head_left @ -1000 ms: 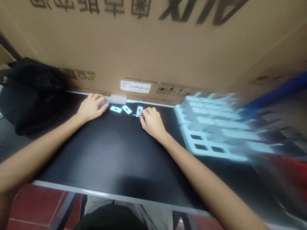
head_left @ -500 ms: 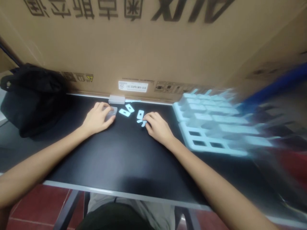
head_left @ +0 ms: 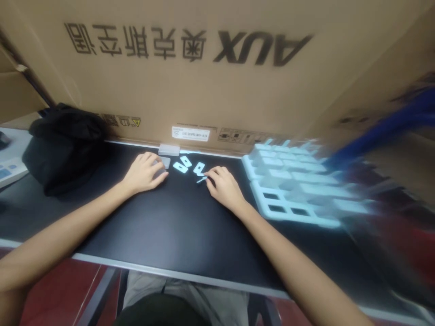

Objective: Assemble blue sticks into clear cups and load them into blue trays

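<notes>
My left hand (head_left: 144,173) rests on the black table, its thumb apart from its curled fingers. A small translucent grey case (head_left: 165,162) lies just beyond its fingertips, partly hidden by them. My right hand (head_left: 222,184) pinches a thin light-blue strip (head_left: 201,179) between thumb and fingers; its far part is covered by the hand. Close beyond that strip lies a flat light-blue plate with a hole (head_left: 199,168). Two similar holed plates, one nearer (head_left: 180,168) and one farther (head_left: 186,161), lie between my hands.
A white block (head_left: 169,150) stands against the big cardboard box (head_left: 204,95) behind the table. On the right is a light-blue rack (head_left: 302,220) with several compartments, blurred at its edge. A black bag (head_left: 64,154) sits at the left, beside a white device (head_left: 12,171).
My head view has shifted, showing more of the cardboard box. My left hand has drawn slightly back from the grey case. The strip at my right fingertips has turned slightly.
</notes>
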Action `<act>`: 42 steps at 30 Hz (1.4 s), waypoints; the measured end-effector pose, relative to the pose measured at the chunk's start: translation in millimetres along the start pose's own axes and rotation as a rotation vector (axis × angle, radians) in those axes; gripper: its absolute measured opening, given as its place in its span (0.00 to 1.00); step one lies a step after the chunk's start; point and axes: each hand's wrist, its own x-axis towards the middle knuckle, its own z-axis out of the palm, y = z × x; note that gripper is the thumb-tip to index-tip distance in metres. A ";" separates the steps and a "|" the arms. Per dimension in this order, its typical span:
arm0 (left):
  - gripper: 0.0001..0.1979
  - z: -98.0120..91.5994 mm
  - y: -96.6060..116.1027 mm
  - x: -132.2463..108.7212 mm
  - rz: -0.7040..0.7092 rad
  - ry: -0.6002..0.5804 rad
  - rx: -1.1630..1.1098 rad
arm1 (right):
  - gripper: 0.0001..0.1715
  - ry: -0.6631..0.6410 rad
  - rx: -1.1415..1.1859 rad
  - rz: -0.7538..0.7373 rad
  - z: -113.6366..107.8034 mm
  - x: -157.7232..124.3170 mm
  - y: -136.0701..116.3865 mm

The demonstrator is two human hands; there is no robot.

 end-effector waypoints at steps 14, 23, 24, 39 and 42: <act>0.12 17.8 92.9 54.2 0.261 -0.001 0.118 | 0.16 0.090 -0.034 0.156 -3.1 -1.7 23.3; 0.22 -30.7 40.4 55.3 0.086 -0.261 -0.040 | 0.20 -0.098 -0.076 -0.002 -19.1 1.2 5.9; 0.22 -34.7 30.5 54.2 0.060 -0.313 -0.029 | 0.20 -0.111 -0.077 -0.013 -20.7 1.3 4.2; 0.17 -39.1 45.9 60.9 0.247 -0.522 -0.147 | 0.17 -0.237 0.114 -0.261 -32.8 0.0 -7.3; 0.26 -44.9 47.4 70.5 0.234 -0.396 -0.262 | 0.18 -0.173 0.023 -0.172 -31.0 1.1 -0.3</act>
